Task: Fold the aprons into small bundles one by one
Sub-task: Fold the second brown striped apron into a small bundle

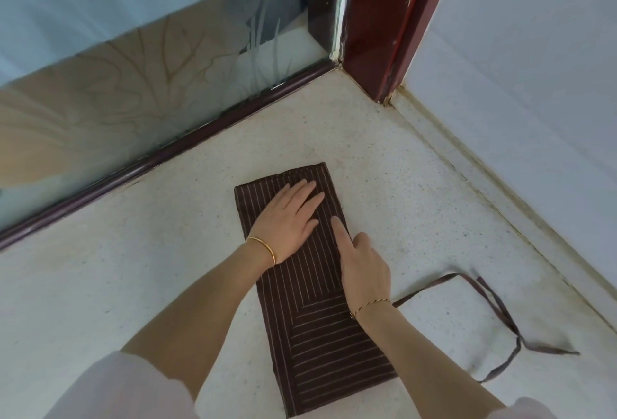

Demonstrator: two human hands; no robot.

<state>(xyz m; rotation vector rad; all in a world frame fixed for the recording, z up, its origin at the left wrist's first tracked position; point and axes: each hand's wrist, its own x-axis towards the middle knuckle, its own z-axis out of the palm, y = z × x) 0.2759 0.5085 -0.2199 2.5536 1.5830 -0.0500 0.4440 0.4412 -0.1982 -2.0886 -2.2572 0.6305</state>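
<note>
Head view: the apron, dark brown with thin pale stripes, lies folded into a long narrow strip on a pale speckled surface. Its far end points toward the far corner, where a frosted glass panel meets a dark red door frame. Its near end reaches the near edge of the picture.

The left hand lies flat on the far half of the strip, fingers straight and slightly spread, pressing the cloth down. The right hand sits on the strip's right edge with its index finger stretched along the fold. The other fingers are tucked under, and I cannot tell whether they pinch the edge or only rest there.

The ties trail loose across the surface to the right of the strip, looping toward the right edge by the wall (nothing holds them).

The risks, as I judge them:
- If the strip is folded or rolled shorter with the ties left out, they may drag, tangle or hang from the bundle.
- The stacked layers could slide when the flat hand lifts, since only pressure holds them.
- A skewed right edge would make the bundle lopsided.
</note>
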